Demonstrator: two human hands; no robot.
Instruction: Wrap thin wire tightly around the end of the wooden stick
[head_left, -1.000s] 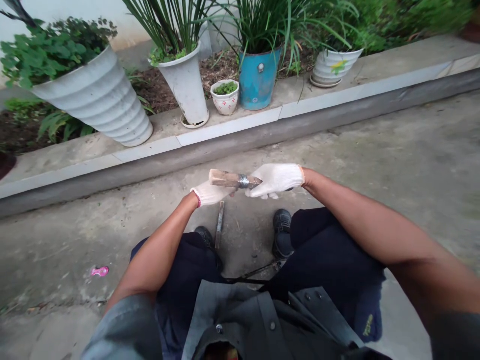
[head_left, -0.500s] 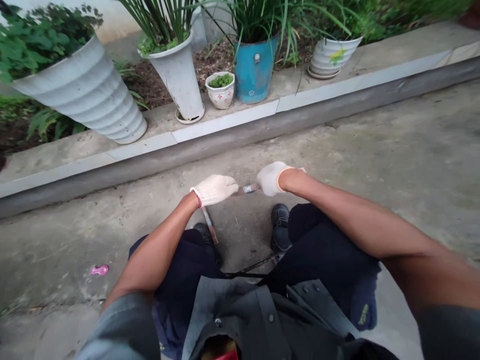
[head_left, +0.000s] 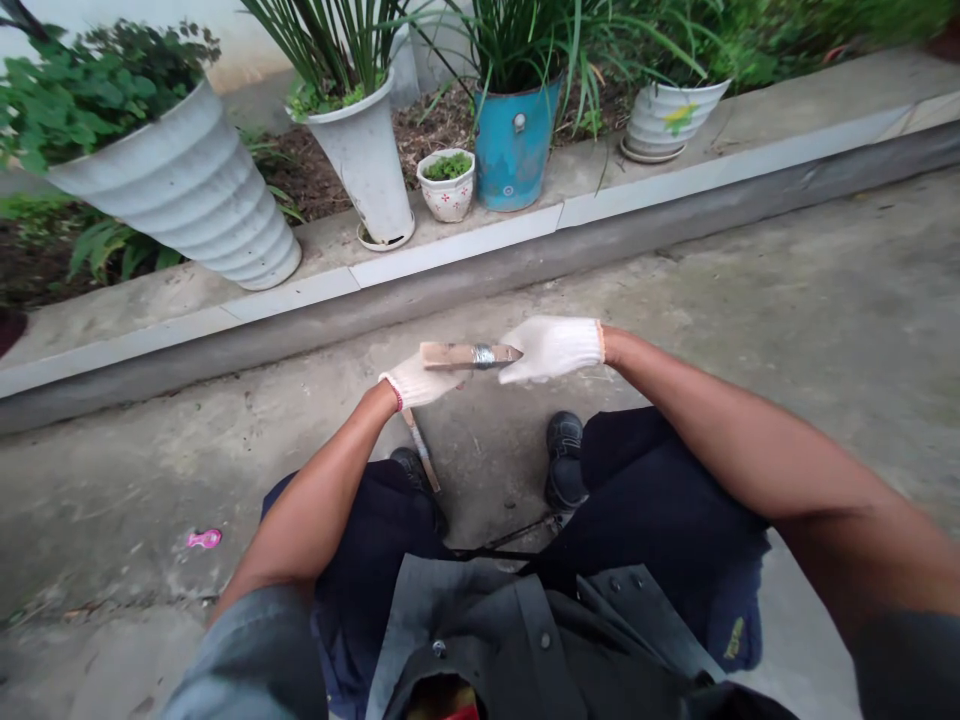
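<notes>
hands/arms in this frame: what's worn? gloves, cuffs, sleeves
Both the left hand and right hand wear white knitted work gloves. The left cuff has a pink-red trim band, the right an orange one. Forearms are bare; grey-blue sleeves are pushed up near the elbows, over a grey buttoned jacket.

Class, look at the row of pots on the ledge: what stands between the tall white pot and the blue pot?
In the head view, a small white pot with red marks, holding a low green plant, stands on the ledge between the tall white pot and the blue pot.
</notes>
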